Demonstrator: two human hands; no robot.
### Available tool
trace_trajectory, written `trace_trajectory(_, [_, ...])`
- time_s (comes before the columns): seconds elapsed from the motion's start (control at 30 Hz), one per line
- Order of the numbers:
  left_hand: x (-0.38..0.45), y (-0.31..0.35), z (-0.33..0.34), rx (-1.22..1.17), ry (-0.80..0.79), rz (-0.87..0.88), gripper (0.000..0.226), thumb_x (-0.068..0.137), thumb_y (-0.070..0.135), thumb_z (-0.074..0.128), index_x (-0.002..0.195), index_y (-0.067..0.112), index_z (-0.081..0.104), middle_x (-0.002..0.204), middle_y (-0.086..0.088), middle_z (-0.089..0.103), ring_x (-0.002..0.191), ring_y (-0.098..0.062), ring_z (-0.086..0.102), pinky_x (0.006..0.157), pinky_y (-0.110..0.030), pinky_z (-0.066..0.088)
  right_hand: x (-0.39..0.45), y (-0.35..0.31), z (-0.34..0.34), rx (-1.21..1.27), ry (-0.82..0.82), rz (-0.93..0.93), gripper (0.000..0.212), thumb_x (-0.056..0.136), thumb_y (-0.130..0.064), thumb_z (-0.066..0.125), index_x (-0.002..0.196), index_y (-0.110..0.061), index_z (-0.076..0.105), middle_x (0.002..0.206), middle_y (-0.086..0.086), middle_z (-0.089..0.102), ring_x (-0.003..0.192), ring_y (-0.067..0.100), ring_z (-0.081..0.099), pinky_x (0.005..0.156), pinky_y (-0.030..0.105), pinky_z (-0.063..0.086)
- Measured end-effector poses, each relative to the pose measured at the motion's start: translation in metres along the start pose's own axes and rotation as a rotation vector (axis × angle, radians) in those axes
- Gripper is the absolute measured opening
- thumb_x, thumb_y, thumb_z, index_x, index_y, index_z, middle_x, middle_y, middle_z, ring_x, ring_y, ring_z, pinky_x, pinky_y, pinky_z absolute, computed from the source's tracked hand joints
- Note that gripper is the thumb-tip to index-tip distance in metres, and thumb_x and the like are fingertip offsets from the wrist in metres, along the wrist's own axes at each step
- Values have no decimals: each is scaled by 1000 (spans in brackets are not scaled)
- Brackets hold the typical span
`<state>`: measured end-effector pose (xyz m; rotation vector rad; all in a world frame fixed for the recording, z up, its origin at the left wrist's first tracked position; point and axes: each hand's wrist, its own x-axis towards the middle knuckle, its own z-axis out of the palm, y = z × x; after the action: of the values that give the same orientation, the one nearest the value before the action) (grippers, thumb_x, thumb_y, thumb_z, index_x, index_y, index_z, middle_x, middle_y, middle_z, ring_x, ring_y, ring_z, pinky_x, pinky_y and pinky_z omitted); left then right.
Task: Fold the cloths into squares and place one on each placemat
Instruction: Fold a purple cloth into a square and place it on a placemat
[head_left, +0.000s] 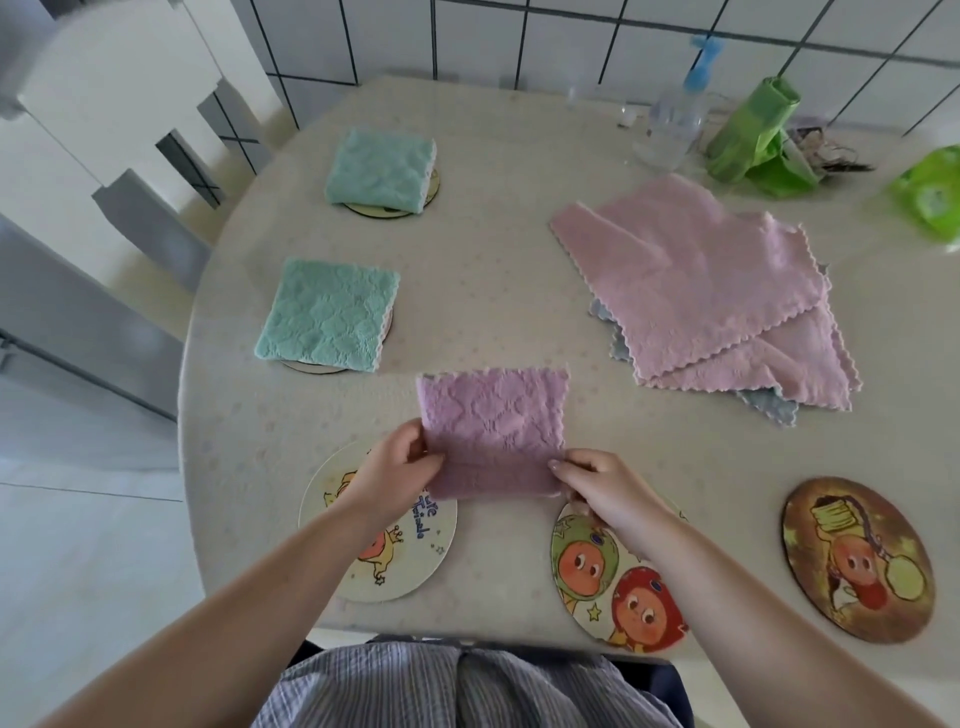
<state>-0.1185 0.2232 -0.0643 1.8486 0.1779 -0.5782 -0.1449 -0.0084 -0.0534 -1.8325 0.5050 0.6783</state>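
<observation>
Views: one, head-worn, wide-angle.
Position: above the near edge of the tabletop, close over it.
Facing: forward and steeply down; the far tiled wall fills the top edge.
Reach: both forearms enter from the bottom corners; floor shows left.
Distortion: straight lines bow outward.
</observation>
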Motion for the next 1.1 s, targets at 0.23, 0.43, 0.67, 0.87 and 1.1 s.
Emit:
trace_trajectory(0.23, [16, 0, 2, 101, -79, -67, 22, 86, 3, 48, 92, 20, 60, 82, 1, 67, 79, -22, 62, 73, -43, 50, 5, 2, -5, -289, 73, -109, 43, 87, -46, 54, 99, -7, 65, 81, 11, 66, 75, 24, 64, 66, 26, 47])
trace_trajectory(0.43, [24, -5, 5, 48, -39, 20, 72, 91, 9, 51, 142, 43, 14, 105, 0, 65, 98, -16, 64, 86, -39, 49, 21, -3, 7, -221, 166, -310, 56, 84, -31, 65, 133, -33, 38, 101, -18, 51, 86, -2, 52, 73, 8, 39])
trace_trajectory(0.67, [31, -4, 8, 203, -20, 67, 57, 92, 12, 51, 142, 32, 30, 129, -8, 52, 106, -27, 57, 91, -38, 45, 31, 14, 11, -367, 197, -415, 55, 86, -20, 63, 137, -22, 43, 137, -8, 41, 75, -2, 48, 79, 10, 37])
trace_trajectory(0.87, [34, -3, 10, 315, 16, 130, 56, 92, 10, 50, 143, 23, 30, 140, 4, 38, 107, -18, 54, 97, -34, 42, 34, 12, 11, -373, 191, -400, 60, 87, -22, 62, 141, -20, 36, 147, -9, 31, 95, 7, 50, 89, 20, 41])
trace_trajectory(1.1, [27, 0, 25, 907, 144, 489, 50, 90, 21, 42, 140, 13, 36, 150, -4, 30, 140, -20, 22, 110, -48, 26, 38, 1, 18, -826, 374, -555, 53, 91, -41, 37, 139, -18, 38, 153, 3, 24, 139, 23, 23, 111, 47, 22])
